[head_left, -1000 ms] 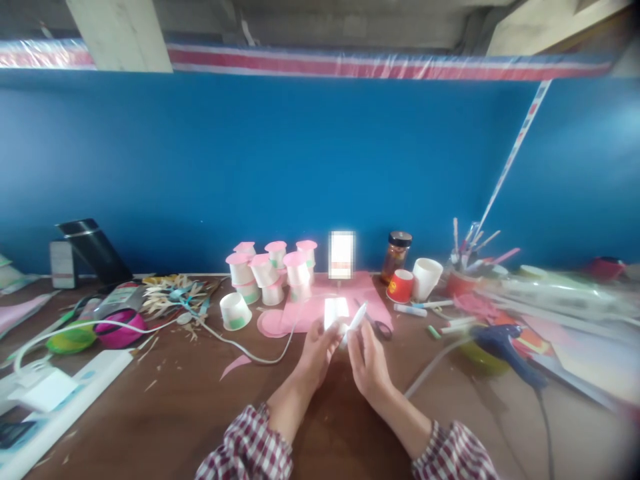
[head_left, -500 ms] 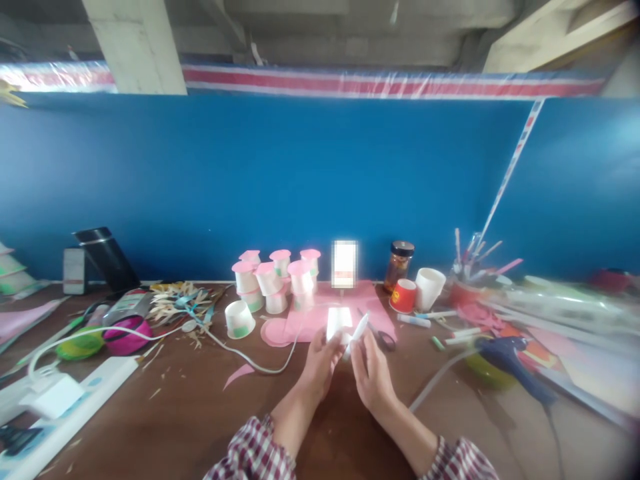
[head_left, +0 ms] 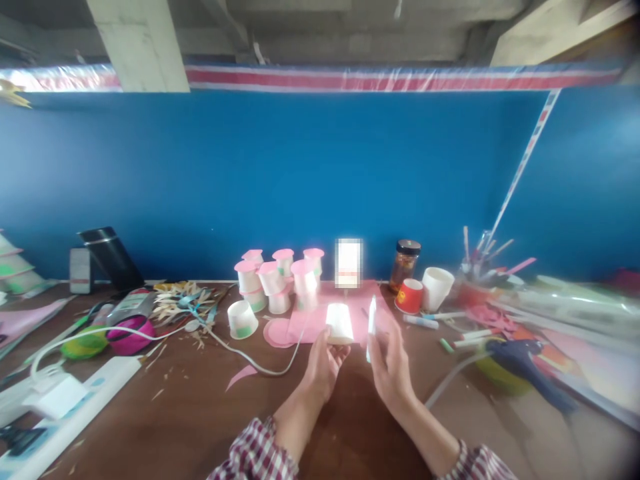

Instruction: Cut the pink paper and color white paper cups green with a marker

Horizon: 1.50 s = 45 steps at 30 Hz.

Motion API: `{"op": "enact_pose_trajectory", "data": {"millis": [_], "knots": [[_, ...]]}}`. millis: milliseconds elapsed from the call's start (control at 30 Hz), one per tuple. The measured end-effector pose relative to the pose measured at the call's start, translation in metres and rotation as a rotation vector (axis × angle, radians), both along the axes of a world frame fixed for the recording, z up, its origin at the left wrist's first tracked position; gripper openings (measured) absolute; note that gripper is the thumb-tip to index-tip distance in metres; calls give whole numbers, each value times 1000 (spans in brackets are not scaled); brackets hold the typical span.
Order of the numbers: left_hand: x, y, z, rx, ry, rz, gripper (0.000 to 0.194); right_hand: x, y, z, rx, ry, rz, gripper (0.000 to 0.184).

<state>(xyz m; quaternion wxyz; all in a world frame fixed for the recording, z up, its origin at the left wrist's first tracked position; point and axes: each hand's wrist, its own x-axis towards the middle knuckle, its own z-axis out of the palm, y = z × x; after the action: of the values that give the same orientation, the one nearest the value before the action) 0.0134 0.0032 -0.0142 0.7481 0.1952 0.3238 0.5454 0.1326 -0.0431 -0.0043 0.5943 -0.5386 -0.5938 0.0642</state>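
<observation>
Hands meet above the brown wooden tabletop (head_left: 165, 427), near the middle. The left hand (head_left: 325, 363) holds a small white paper cup (head_left: 339, 323) upside down, with its grip pinching the cup from below. The right hand (head_left: 393, 363) holds a thin white stick-shaped tool (head_left: 371, 319) upright, with its grip pressed around the lower end. The tool stands just beside the cup, and I cannot tell if they touch. Both arms wear red and white checked sleeves (head_left: 255, 453).

Behind the hands lies a flat pink paper sheet (head_left: 310, 320) with a round pink paper circle (head_left: 277, 332) at its left edge. A group of white paper cups with pink tops (head_left: 280, 277) stands at the back of the sheet. One more white cup with a green band (head_left: 241, 319) sits to the left. A white cable (head_left: 240, 353) runs across the wood.

To the right stand a red paper cup (head_left: 409, 297), a plain white cup (head_left: 437, 287) and a brown glass jar with a dark lid (head_left: 405, 263). A blue glue gun (head_left: 525, 363) lies farther right. A blue wall (head_left: 300, 180) rises behind everything.
</observation>
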Motion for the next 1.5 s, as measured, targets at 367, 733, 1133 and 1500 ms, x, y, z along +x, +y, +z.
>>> {"op": "enact_pose_trajectory", "data": {"millis": [367,733,1133,1500], "knots": [[0,3,-6,-22,-31,-28,22,16,-5,9,77,-106,48,33],[-1,1,-2,31,-6,-46,16,14,-7,10,82,45,-46,25],[-3,2,10,-53,-88,-47,28,1,2,18,-31,690,128,33],[-5,-2,9,31,-137,-136,28,3,-2,24,-29,542,133,18]]}}
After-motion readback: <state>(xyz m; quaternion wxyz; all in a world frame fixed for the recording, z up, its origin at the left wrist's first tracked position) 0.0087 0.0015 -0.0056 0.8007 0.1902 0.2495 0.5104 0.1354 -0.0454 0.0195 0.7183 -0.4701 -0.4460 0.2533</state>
